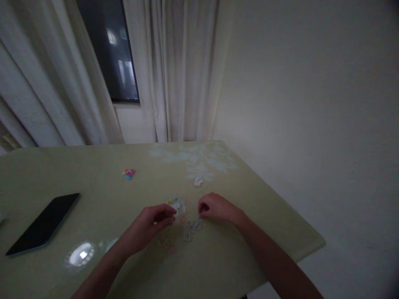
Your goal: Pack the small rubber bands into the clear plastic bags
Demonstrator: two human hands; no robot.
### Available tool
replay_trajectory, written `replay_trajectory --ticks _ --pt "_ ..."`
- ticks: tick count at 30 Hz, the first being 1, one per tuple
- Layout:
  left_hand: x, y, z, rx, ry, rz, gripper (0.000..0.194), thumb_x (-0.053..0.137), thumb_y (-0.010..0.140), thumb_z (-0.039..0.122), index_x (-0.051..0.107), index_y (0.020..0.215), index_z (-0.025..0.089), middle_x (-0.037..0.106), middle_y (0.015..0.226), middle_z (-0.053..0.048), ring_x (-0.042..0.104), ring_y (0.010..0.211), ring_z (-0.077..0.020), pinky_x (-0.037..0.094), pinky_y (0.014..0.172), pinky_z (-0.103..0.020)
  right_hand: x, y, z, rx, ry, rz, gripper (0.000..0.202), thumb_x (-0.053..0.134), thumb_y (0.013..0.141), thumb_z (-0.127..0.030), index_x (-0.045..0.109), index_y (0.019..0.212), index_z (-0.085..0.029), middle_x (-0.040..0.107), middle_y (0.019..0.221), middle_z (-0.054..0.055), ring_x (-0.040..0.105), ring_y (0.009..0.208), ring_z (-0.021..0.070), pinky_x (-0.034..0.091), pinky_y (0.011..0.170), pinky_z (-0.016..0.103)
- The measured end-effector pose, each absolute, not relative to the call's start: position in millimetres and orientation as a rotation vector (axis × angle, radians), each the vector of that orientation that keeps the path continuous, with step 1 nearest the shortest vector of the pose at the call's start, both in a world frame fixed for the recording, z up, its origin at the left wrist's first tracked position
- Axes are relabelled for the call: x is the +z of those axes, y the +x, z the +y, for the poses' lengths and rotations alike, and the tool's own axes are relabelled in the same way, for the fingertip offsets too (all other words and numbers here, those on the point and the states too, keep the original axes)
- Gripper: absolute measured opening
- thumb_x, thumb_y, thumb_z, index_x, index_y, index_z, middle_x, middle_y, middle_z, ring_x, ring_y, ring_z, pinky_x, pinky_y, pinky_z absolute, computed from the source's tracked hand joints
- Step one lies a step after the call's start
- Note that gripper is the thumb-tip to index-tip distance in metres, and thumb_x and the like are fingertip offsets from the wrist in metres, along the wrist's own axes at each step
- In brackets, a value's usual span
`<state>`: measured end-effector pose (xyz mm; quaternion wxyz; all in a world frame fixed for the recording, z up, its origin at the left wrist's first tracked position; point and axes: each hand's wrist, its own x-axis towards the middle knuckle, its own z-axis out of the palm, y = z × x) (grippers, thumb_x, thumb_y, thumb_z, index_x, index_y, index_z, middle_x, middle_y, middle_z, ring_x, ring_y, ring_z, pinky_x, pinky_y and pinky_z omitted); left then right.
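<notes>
My left hand (155,219) is over the table, its thumb and fingers curled close together beside a small clear bag or sheet (181,204) with a yellow-green ring (168,201) near it. Whatever is between those fingertips is too small to make out. To the right, my right hand (215,207) has its thumb and forefinger pinched together, low above a group of greyish rings (192,226) that resemble small hair ties. What this pinch holds is hidden. Pinkish and pale orange rings (168,241) lie below my left hand.
Beyond my hands a little white pile (198,182) sits on the pale table (102,174). Farther left is a heap of brightly coloured small pieces (128,173). A dark tablet (43,224) lies at the left. The wall (299,124) runs along the table's right side.
</notes>
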<state>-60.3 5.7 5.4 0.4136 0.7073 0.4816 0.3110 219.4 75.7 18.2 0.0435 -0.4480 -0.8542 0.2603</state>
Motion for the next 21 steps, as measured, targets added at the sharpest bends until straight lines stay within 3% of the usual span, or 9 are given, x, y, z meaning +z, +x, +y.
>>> replay_trajectory --ticks 8,15,21 --pt "-7 -45 5 1.041 1.602 1.190 0.023 0.072 0.085 0.041 0.075 0.087 0.019 0.077 0.080 -0.005 0.072 0.075 -0.0205 0.056 0.070 -0.028 17 214 63 0.652 -1.447 -2.640 0.004 0.076 0.070 -0.021 0.077 0.074 -0.019 0.071 0.073 0.004 0.055 0.065 0.0163 0.033 0.061 0.027" --pt "-14 -35 -1 1.176 1.660 1.118 0.015 0.077 0.084 0.035 0.085 0.086 0.022 0.081 0.086 -0.007 0.075 0.080 -0.0214 0.058 0.072 -0.027 11 198 59 1.419 -1.007 -2.010 0.010 0.072 0.074 -0.024 0.069 0.080 -0.016 0.052 0.064 -0.005 0.042 0.058 0.0091 0.033 0.054 0.022" --pt "-15 -30 -2 1.334 1.684 1.044 0.013 0.081 0.086 0.036 0.087 0.093 0.027 0.081 0.089 -0.007 0.076 0.081 -0.0209 0.060 0.073 -0.027 3 178 47 1.547 -0.925 -1.821 0.013 0.073 0.073 -0.025 0.066 0.078 -0.015 0.048 0.061 -0.007 0.037 0.056 0.0073 0.028 0.052 0.021"
